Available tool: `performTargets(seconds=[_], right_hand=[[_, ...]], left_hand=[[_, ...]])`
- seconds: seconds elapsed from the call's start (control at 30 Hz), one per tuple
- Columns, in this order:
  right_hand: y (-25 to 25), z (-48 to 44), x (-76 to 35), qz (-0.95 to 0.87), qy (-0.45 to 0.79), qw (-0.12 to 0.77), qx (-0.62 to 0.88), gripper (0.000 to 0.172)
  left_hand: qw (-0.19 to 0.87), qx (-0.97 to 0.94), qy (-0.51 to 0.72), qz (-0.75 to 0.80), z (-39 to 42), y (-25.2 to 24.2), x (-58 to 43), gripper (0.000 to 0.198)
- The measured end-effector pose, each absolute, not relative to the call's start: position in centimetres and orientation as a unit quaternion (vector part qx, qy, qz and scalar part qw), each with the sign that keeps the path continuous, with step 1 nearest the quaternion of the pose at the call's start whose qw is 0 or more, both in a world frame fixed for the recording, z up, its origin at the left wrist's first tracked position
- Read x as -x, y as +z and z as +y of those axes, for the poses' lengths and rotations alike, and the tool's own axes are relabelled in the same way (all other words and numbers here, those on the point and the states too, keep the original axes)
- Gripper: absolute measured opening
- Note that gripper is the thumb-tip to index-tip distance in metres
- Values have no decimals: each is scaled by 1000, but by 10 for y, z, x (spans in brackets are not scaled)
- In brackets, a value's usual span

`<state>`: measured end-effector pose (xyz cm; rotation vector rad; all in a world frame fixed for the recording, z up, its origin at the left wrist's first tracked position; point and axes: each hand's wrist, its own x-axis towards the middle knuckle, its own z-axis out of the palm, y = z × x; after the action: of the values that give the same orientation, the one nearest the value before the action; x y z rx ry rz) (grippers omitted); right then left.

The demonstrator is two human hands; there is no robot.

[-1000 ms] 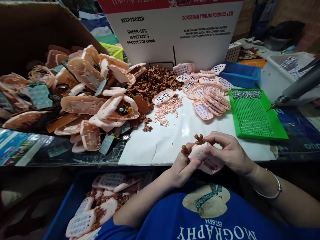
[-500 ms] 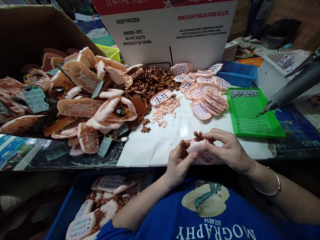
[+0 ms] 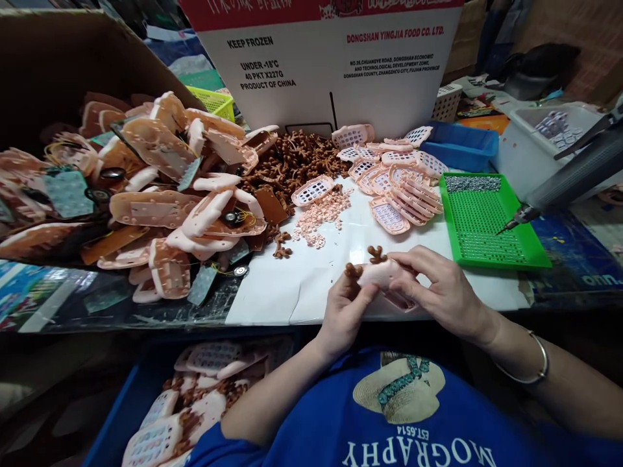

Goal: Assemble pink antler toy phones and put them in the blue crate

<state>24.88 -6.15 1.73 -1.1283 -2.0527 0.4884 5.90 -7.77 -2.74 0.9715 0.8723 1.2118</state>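
Both my hands hold one pink plastic toy shell (image 3: 381, 272) with brown antler pieces (image 3: 376, 254) sticking up from its top edge, just above the near table edge. My left hand (image 3: 346, 310) grips its left side, thumb pressed near an antler. From the right, my right hand (image 3: 440, 292) closes its fingers over the shell. A silver bangle (image 3: 530, 363) sits on my right wrist.
Pink shells and circuit boards are heaped at left (image 3: 160, 194). Brown antlers (image 3: 292, 159), small pink buttons (image 3: 324, 211) and stacked keypad covers (image 3: 406, 188) lie on white paper. A green tray (image 3: 487, 224) and an electric screwdriver (image 3: 559, 185) are at right. A blue bin (image 3: 189, 402) sits below.
The shell and both hands have drifted slightly left and up over the table edge, and the shell has tilted flatter. The grip stays the same.
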Motion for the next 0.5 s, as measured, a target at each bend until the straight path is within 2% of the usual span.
performTargets(seconds=[0.07, 0.17, 0.37, 0.5], right_hand=[[14, -66, -247, -819, 121, 351, 437, 38], [8, -71, -244, -826, 79, 353, 433, 32], [3, -70, -242, -810, 139, 365, 437, 20], [9, -65, -248, -801, 197, 396, 404, 30]], left_hand=[[651, -370, 541, 382, -75, -31, -56, 41], [673, -331, 550, 366, -73, -36, -55, 44], [642, -366, 571, 358, -77, -41, -61, 42], [599, -454, 558, 353, -80, -29, -62, 32]])
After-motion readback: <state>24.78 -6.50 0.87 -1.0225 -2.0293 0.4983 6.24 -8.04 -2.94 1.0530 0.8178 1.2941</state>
